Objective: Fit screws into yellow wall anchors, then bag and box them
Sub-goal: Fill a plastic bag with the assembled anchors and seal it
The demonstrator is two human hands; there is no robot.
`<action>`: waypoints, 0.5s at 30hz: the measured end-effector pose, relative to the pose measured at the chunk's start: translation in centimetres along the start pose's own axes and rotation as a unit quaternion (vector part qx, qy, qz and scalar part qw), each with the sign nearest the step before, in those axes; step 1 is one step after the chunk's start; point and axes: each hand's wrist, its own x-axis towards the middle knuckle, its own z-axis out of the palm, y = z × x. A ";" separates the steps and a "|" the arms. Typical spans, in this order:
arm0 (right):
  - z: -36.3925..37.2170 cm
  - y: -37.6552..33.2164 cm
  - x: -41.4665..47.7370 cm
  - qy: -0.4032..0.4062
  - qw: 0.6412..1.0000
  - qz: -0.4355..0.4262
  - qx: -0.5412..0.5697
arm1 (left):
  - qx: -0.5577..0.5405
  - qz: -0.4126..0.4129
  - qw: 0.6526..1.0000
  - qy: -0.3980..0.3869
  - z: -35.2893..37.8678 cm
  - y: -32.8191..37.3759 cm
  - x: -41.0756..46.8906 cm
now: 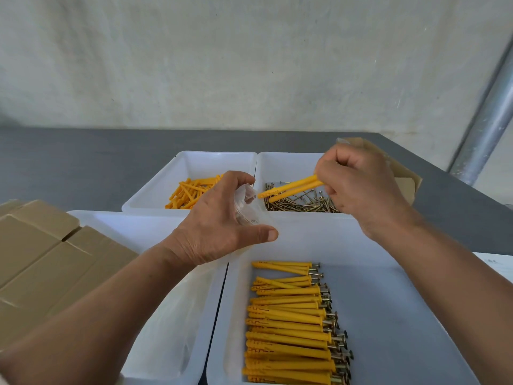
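Assembled anchors (pixel 291 329) lie nearest; right hand (pixel 358 187) grips 2 anchors (pixel 291 187) beside the bag (pixel 245 201) left hand (pixel 219 226) holds.

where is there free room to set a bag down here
Free: the right half of the near right bin, beside the assembled anchors, and the dark table behind and left of the far bins. Crowded: screws litter the far right bin, loose anchors lie in the far left one, and cardboard boxes take the left edge.
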 end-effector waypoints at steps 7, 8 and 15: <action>1.9 0.2 -1.1 -0.073 0.997 -0.013 0.011 | 0.002 0.002 1.000 0.004 0.1 -0.1 0.1; 2.2 0.3 -1.3 -0.082 0.996 -0.017 0.010 | 0.004 0.003 1.000 0.005 0.0 0.0 0.1; 4.0 0.7 -2.2 -0.121 0.991 -0.046 -0.019 | 0.012 0.019 1.000 0.002 0.2 0.0 -0.1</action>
